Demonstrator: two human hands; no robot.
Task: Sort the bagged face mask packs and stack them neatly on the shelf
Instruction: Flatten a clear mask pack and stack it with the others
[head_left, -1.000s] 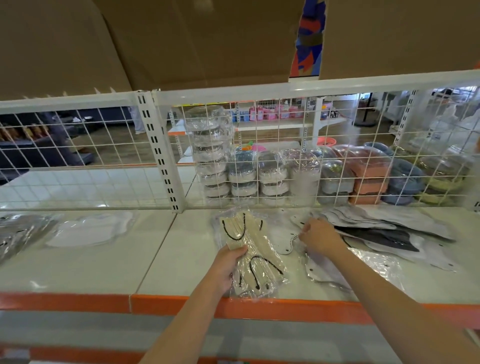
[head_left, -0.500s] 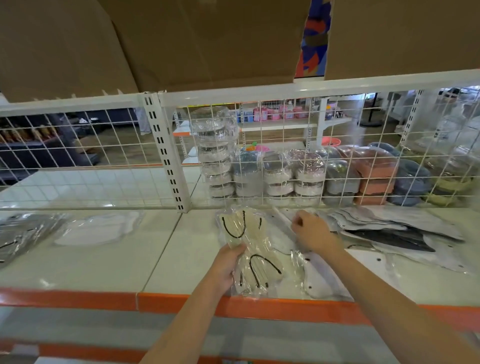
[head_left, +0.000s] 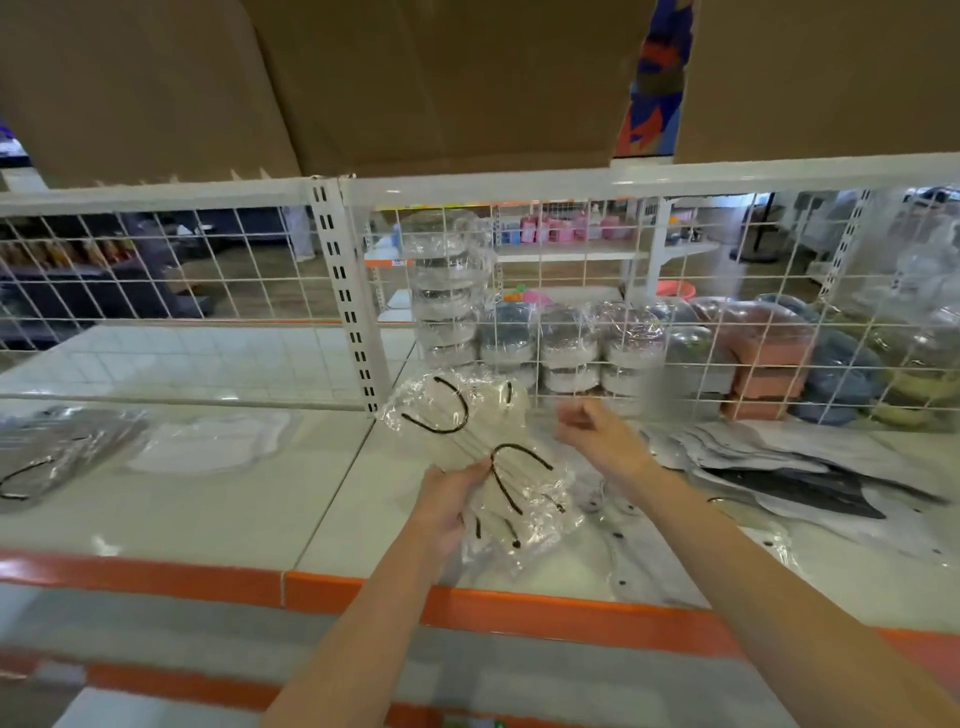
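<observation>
My left hand (head_left: 447, 509) grips a clear bag of beige face masks with black ear loops (head_left: 467, 441) by its lower left side and holds it tilted above the white shelf (head_left: 208, 525). My right hand (head_left: 597, 436) hovers just right of the bag's top, fingers curled, with nothing visible in them. Under and right of the bag lie white bagged masks (head_left: 623, 545). A loose pile of grey, white and black packs (head_left: 779, 467) spreads to the right. One white pack (head_left: 208, 441) and dark packs (head_left: 47, 457) lie on the left section.
A white wire mesh (head_left: 156, 291) and an upright post (head_left: 348, 296) close the shelf's back; wrapped bowls (head_left: 566, 348) stand behind it. Cardboard boxes (head_left: 415, 78) sit on the shelf above. An orange strip (head_left: 519, 613) marks the front edge.
My left hand has lifted the beige pack off the shelf and tilted it up. My right hand left the white packs and rose toward the bag's top.
</observation>
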